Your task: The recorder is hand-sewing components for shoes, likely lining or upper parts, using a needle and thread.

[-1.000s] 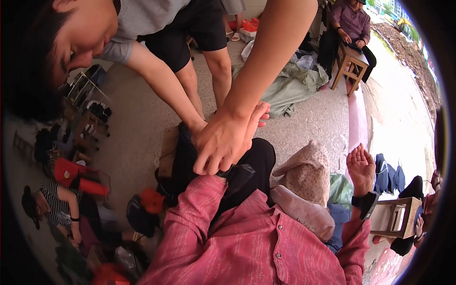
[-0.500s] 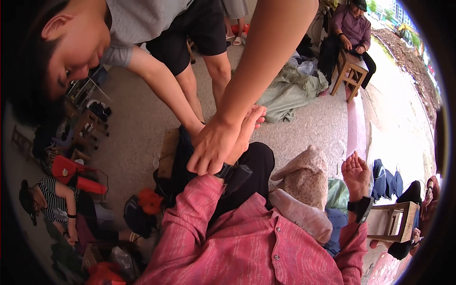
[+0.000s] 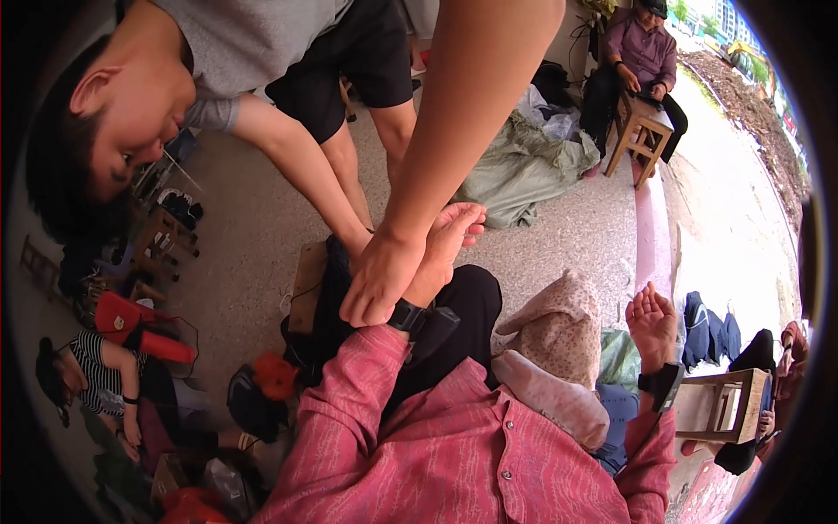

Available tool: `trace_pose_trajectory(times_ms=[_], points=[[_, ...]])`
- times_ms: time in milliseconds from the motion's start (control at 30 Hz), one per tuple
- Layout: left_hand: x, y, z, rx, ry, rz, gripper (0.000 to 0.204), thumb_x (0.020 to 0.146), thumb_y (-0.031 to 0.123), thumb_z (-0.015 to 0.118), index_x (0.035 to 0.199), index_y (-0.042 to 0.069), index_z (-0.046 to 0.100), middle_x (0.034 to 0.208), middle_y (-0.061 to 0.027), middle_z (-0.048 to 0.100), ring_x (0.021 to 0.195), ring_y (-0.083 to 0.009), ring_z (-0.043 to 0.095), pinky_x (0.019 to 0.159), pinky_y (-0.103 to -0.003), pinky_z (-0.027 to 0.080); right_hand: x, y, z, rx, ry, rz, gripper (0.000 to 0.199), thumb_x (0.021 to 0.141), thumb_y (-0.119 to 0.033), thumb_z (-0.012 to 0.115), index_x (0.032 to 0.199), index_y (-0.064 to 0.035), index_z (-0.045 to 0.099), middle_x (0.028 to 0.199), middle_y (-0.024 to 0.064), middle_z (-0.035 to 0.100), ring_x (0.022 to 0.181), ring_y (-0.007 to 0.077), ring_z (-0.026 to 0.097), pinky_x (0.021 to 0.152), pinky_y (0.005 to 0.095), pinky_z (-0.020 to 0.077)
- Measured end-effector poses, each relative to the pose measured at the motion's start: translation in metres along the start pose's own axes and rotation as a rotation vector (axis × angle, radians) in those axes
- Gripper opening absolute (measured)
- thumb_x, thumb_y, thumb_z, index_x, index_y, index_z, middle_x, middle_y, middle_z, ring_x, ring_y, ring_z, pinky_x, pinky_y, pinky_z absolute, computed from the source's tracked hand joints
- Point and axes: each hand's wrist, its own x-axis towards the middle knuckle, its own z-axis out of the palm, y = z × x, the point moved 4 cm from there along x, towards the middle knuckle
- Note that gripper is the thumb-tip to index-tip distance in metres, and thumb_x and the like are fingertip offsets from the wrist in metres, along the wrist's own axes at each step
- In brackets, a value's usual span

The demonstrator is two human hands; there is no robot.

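My left hand (image 3: 448,246) is held out over my lap, thumb stretched and fingers loosely apart, holding nothing visible. Another person's hand (image 3: 381,278) grips my left wrist beside a black wrist device (image 3: 425,327), partly covering the strap. My right hand (image 3: 652,325) is raised palm up at the right, fingers spread, with nothing in it. A second black wrist device (image 3: 662,386) is strapped on that wrist. Between my arms, a floral cloth (image 3: 563,323) is draped near my knee, with a pale pink cloth (image 3: 552,397) against my red shirt (image 3: 463,454).
The other person in a grey shirt (image 3: 262,44) leans in from the upper left. Ahead lies a green woven sack (image 3: 524,170). A wooden stool (image 3: 644,135) stands before a seated person, and another stool (image 3: 724,406) is at my right. Red bags (image 3: 140,327) sit at left.
The helper's hand and arm have shifted slightly left at my left wrist, showing more of the device. The helper's head has risen a little. My right hand is nearly still.
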Motion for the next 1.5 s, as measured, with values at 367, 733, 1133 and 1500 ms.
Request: trace_pose_trajectory(times_ms=[367,733,1133,1500], points=[[-0.007,-0.002,0.015,0.137,-0.044,0.049,0.027,0.091,0.035,0.065,0.102,0.01,0.068,0.096,0.0022,0.066,0.086,-0.0073,0.059,0.074,-0.02,0.044,-0.002,0.003,0.003,0.009,0.005,0.008,0.023,0.091,-0.014,0.052,0.109,-0.0062,0.063,0.094,0.0032,0.068,0.089,0.0187,0.065,0.085,0.0371,0.0508],[-0.006,0.0,0.012,0.101,-0.049,-0.003,0.028,0.092,0.035,0.063,0.104,0.01,0.067,0.095,0.0012,0.066,0.085,-0.0077,0.06,0.075,-0.023,0.046,0.0,0.005,0.003,0.007,0.026,0.012,0.024,0.089,-0.013,0.054,0.11,-0.0062,0.063,0.094,0.003,0.068,0.088,0.0187,0.064,0.084,0.0366,0.0506],[-0.008,-0.006,0.025,0.105,-0.172,-0.05,0.028,0.094,0.034,0.062,0.106,0.009,0.065,0.099,-0.0002,0.066,0.089,-0.0094,0.061,0.078,-0.025,0.048,-0.002,0.001,0.002,-0.008,0.011,-0.006,0.025,0.089,-0.014,0.054,0.112,-0.0062,0.062,0.095,0.002,0.067,0.089,0.0186,0.064,0.085,0.0363,0.0501],[0.007,0.005,0.012,0.064,-0.364,-0.142,0.031,0.094,0.036,0.062,0.108,0.009,0.064,0.102,-0.002,0.065,0.091,-0.0117,0.061,0.08,-0.027,0.049,0.0,0.005,0.0,-0.018,0.04,0.002,0.024,0.09,-0.015,0.052,0.111,-0.0066,0.063,0.094,0.0022,0.068,0.087,0.0184,0.065,0.082,0.0368,0.0513]])
